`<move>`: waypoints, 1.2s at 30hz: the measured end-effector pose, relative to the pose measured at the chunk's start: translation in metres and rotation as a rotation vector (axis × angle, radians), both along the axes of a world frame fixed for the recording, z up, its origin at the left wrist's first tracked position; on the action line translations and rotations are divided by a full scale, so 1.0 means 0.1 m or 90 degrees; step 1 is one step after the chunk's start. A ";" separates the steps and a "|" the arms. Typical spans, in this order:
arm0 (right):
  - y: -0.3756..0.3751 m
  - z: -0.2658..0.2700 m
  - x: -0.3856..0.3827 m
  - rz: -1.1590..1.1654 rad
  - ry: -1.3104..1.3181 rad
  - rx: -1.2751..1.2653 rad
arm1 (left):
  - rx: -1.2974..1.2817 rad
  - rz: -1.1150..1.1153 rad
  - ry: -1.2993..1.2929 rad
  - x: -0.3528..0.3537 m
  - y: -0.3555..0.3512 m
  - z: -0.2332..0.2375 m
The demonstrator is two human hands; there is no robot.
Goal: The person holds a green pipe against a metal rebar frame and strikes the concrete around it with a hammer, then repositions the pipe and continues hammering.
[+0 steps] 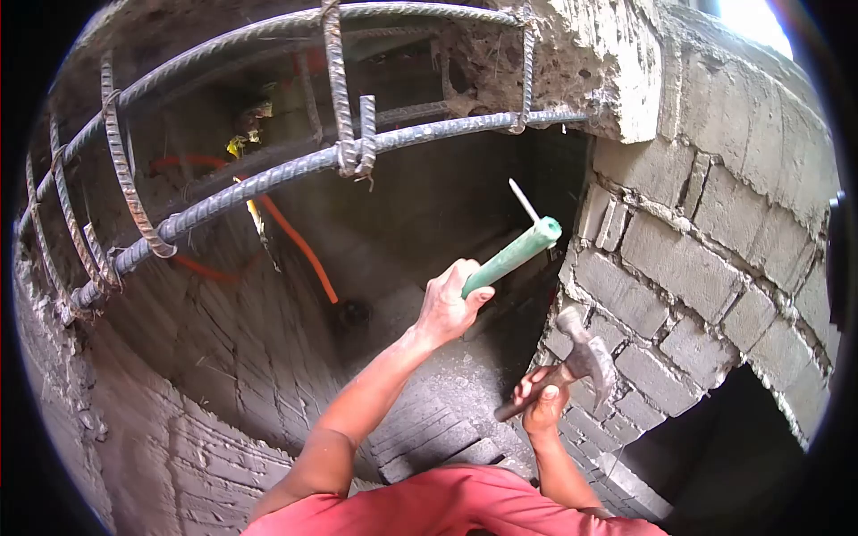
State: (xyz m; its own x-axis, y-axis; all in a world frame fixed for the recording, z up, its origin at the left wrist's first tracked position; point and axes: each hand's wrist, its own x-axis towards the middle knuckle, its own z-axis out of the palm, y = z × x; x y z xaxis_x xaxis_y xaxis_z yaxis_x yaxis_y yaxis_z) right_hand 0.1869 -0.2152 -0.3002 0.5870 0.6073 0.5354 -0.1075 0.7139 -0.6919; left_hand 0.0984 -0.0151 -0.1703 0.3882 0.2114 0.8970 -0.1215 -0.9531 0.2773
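Observation:
My left hand [449, 305] is closed round the lower end of a green pipe [511, 257], raised in front of me and slanting up to the right. A thin pale rod [524, 200] shows at the pipe's far end, pointing up and left. Lower and to the right, my right hand [542, 399] grips the dark handle of a claw hammer [590, 359] close below its head. The hammer head overlaps the grey block wall [684, 259] in this view. Pipe and hammer are apart.
Exposed steel rebar [295, 170] with stirrups curves across the upper left, joining a broken concrete edge [635, 80]. An orange conduit [299, 246] hangs behind it. Stacked blocks [429, 447] lie below me. A dark opening [715, 456] cuts into the wall at lower right.

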 end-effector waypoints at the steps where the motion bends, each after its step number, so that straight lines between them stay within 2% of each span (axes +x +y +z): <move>1: 0.05 0.08 0.07 0.009 -0.004 -0.001 | -0.001 0.009 -0.004 0.09 -0.08 0.12; 3: 0.17 0.27 0.23 -0.014 0.017 0.079 | -0.026 -0.011 -0.023 0.26 -0.24 0.38; 4: 0.21 0.39 0.31 -0.029 0.015 0.094 | -0.031 0.028 -0.040 0.33 -0.30 0.49; 5: 0.23 0.50 0.38 -0.012 0.063 0.119 | -0.065 0.043 -0.038 0.42 -0.29 0.54; 7: 0.26 0.66 0.55 -0.003 0.055 0.130 | -0.052 0.046 -0.063 0.56 -0.11 0.52; 10: 0.27 0.54 0.78 0.014 0.038 0.131 | 0.069 0.118 -0.034 0.61 0.44 0.21; 12: 0.25 0.41 0.84 0.024 0.043 0.124 | 0.050 0.128 -0.022 0.59 0.70 0.16; 18: 0.28 0.15 1.01 0.075 0.054 0.078 | 0.070 0.182 -0.111 0.76 1.10 0.65; 20: 0.28 0.15 1.06 0.078 0.042 0.016 | 0.019 0.168 -0.113 0.74 1.15 0.68; 25: 0.34 0.17 1.03 0.103 0.029 0.027 | 0.034 0.190 -0.091 0.64 1.01 0.61; 28: 0.37 0.26 0.94 0.136 -0.012 0.060 | 0.007 0.190 -0.047 0.61 0.98 0.63; 30: 0.44 0.28 0.85 0.130 -0.032 0.089 | 0.039 0.228 -0.056 0.60 1.00 0.66; 36: 0.62 0.37 0.61 0.146 -0.068 0.168 | 0.074 0.226 -0.039 0.44 1.02 0.76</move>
